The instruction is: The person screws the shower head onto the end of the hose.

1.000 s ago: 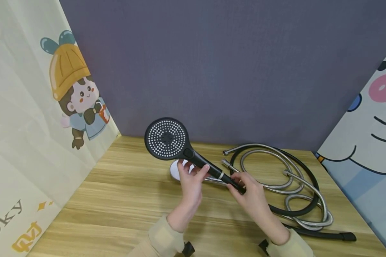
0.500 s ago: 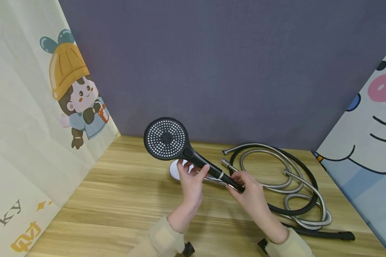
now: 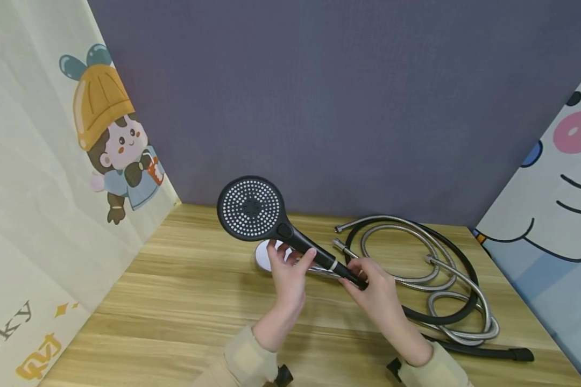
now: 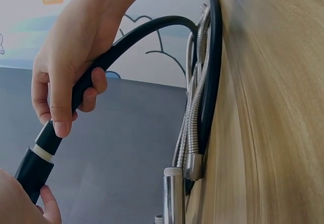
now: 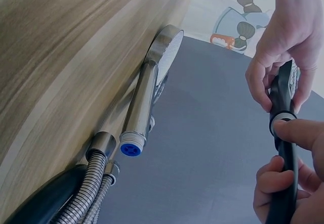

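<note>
A black hand shower (image 3: pixel 250 208) is held above the table, its round spray face with pale nozzles turned towards the head camera. My left hand (image 3: pixel 288 282) grips its handle from below. At the handle's lower end, my right hand (image 3: pixel 381 293) pinches the end fitting of a black hose (image 4: pixel 147 29), thumb and fingers on either side. A pale ring (image 4: pixel 43 153) shows between handle and fitting; how far they are joined cannot be told. From the right hand, the hose curves back towards the coiled hoses. Behind the hands lies a chrome hand shower (image 5: pixel 139 102), partly hidden in the head view.
Several silver metal hoses (image 3: pixel 436 263) lie coiled with the black hose on the right of the wooden table (image 3: pixel 174 301). A black hose end (image 3: pixel 520 354) lies near the front right. A grey panel (image 3: pixel 319 107) stands behind, with printed sheets on both sides.
</note>
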A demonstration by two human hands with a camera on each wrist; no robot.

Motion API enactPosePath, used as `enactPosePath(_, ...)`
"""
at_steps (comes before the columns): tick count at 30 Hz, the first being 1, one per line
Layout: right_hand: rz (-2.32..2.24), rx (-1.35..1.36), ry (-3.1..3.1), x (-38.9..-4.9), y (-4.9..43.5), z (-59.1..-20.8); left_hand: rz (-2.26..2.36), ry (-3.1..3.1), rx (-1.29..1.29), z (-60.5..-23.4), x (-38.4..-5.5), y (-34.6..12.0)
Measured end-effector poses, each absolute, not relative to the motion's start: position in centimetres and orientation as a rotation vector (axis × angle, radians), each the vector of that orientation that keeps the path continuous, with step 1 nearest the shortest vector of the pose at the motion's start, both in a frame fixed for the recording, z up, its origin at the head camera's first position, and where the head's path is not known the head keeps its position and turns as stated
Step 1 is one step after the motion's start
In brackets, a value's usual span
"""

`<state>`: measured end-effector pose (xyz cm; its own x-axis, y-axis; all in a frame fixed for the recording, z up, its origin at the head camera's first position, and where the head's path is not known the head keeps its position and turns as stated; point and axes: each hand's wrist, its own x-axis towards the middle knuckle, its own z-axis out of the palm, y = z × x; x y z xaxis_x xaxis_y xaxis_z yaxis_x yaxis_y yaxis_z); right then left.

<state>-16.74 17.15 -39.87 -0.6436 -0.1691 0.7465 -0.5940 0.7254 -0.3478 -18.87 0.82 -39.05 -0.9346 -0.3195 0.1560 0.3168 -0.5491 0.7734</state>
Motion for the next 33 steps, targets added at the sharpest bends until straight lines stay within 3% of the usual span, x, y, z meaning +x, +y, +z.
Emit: enactPosePath(33,0.746,0.593,-2.173,-16.55,17.11,-39.69,-2.513,-1.25,0.006,-39.17,-18.99,0.63)
